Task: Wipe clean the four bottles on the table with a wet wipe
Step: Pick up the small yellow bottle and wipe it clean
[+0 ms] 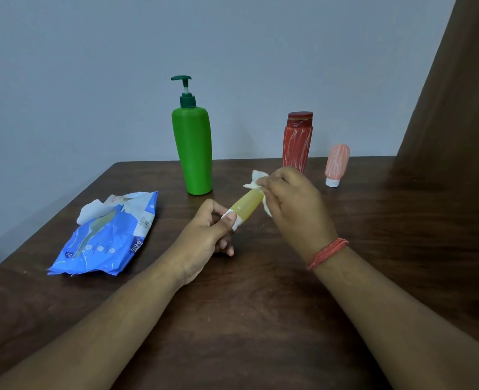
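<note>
Mid-frame, above table (pixel 232 319): yellow bottle (pixel 246 206) pinched at white cap end by left hand (pixel 208 235); right hand (pixel 291 204) fingers curled round wet wipe (pixel 256 180) at far end.

Dark wood-grain table (pixel 261 319) w/ slight sheen, matt green plastic pump bottle (pixel 195 153), glossy blue wipes pack (pixel 106 237)

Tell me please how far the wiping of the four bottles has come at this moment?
In hand: the left hand holds the small yellow bottle by its white cap while the right hand rubs its far end with the wet wipe. The green pump bottle, red bottle and pink tube stand on the table; the picture cannot show whether any is already wiped.
</note>
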The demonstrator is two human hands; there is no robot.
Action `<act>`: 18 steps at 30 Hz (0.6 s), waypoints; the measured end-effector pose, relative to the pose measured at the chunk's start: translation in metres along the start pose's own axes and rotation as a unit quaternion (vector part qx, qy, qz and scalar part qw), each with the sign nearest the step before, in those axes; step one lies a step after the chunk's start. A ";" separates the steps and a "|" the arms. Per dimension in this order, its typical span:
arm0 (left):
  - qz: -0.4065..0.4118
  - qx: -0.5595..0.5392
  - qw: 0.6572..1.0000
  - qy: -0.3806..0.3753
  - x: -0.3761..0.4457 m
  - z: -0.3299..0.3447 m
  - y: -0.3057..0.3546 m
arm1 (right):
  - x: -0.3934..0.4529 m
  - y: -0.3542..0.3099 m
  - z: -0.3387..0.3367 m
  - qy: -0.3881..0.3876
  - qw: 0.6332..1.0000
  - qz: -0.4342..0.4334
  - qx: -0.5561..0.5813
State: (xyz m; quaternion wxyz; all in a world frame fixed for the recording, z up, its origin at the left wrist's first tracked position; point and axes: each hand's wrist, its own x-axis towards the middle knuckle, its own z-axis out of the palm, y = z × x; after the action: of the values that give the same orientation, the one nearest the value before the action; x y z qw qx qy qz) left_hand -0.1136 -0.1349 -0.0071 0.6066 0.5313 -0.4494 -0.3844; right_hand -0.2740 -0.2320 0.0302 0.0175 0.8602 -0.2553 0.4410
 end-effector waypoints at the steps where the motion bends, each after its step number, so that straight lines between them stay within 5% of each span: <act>1: 0.000 -0.001 1.000 -0.008 0.000 -0.001 0.000 | 0.001 0.003 0.001 0.017 1.000 0.024 0.009; 5: 0.000 0.004 0.999 -0.034 0.000 -0.004 -0.001 | 0.000 0.010 0.004 0.044 0.993 0.086 0.070; 18: -0.020 -0.051 0.997 -0.055 -0.002 -0.003 0.003 | -0.005 0.002 0.011 -0.002 0.994 0.012 0.105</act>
State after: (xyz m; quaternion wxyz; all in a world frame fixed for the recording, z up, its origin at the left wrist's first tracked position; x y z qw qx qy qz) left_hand -0.1112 -0.1313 -0.0045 0.5993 0.4865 -0.4516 -0.4474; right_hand -0.2695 -0.2344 0.0190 -0.0789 0.8552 -0.2176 0.4637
